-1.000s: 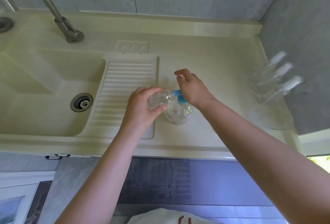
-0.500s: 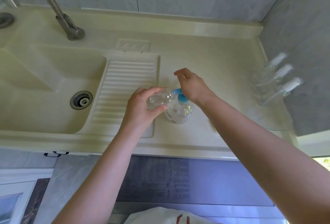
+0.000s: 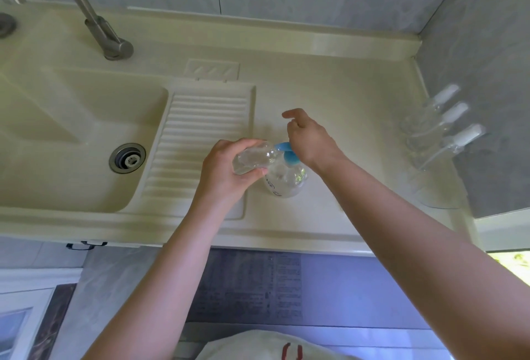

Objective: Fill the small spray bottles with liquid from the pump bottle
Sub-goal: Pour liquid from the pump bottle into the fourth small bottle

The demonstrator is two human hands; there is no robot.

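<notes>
The left hand (image 3: 226,171) has its grip clamped round a small clear plastic spray bottle (image 3: 253,156), held tilted on its side with its open neck touching the blue spout of the clear round pump bottle (image 3: 286,180), which stands on the cream table (image 3: 329,107) just right of that grip. The right hand (image 3: 311,141) rests its palm on the blue pump head (image 3: 288,156); its fingers are loose and apart, curled round nothing. Three more small clear spray bottles with white caps (image 3: 446,124) stand well off to the right, against the grey wall. The held bottle looks light, thin-walled and likely slippery if wetted, so holding it round the body, back from the neck, seems soundest; squeezing hard could dent it. The pump bottle looks steadier, its base flat on the table.
</notes>
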